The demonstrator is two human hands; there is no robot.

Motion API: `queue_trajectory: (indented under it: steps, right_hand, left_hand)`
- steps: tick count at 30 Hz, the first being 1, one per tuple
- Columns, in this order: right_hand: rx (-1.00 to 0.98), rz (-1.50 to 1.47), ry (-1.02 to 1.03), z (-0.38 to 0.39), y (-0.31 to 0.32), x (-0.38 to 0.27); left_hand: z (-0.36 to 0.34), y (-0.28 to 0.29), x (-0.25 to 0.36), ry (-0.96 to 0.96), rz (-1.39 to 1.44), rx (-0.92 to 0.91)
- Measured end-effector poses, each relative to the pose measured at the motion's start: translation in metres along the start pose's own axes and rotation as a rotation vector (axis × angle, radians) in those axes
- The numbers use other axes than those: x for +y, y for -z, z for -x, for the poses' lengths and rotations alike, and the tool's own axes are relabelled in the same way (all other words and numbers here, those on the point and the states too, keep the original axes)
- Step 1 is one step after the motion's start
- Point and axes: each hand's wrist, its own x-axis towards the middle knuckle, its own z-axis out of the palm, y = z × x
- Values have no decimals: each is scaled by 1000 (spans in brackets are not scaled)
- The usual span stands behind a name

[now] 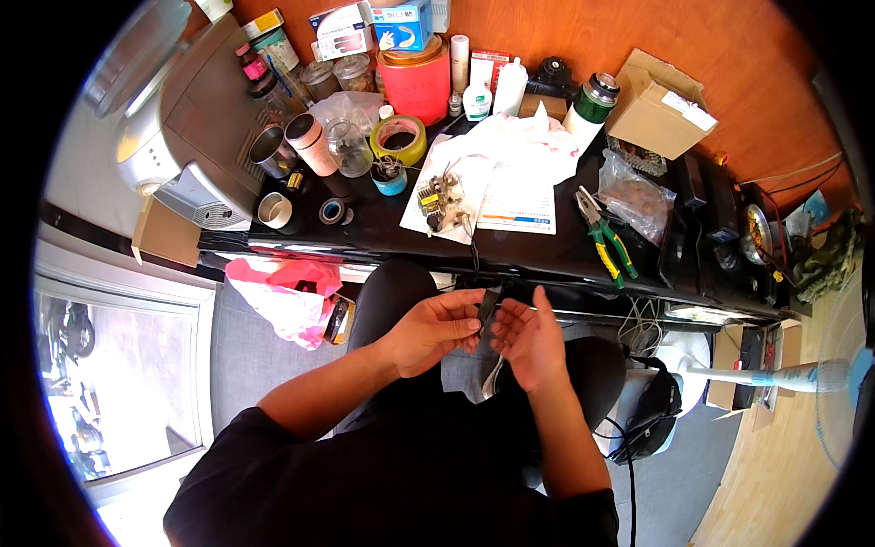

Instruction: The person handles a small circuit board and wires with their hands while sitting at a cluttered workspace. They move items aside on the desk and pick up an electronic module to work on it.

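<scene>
My left hand (pixel 436 332) pinches a small dark, flat strip-like piece (pixel 488 305) between thumb and fingers, over my lap. My right hand (pixel 530 346) is just right of it, palm up, fingers loosely curled and apart, thumb raised; whether a fingertip touches the piece is unclear. A pale cord (pixel 492 374) hangs below the piece. On the black desk (pixel 355 237) beyond lie papers (pixel 519 210) with a small electronic assembly (pixel 437 201) and wires, one dropping over the front edge, and pliers (pixel 606 237) with yellow-green handles.
Jars, bottles, tape (pixel 397 137) and a cardboard box (pixel 656 105) crowd the desk's back; a silver machine (pixel 191 128) stands left. A pink bag (pixel 278 305) lies below. A fan (pixel 838 369), backpack (pixel 652 410) and cables are at lower right.
</scene>
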Motion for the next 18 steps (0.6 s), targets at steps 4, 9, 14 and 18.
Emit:
queue_trajectory:
  steps: [4,9,14,18]
  right_hand:
    - [-112,128,74,13,-16,14]
    - [-122,172,324,12,-16,15]
    - [-87,71,436,10,-17,19]
    - [-137,76,518,13,-18,20]
  left_hand:
    - [2,1,-11,-57,-161,43]
    - [7,-1,-16,-78,-319,12]
    - [10,-4,-22,-129,-386,-49]
    - [13,-2,-28,-169,-429,-63]
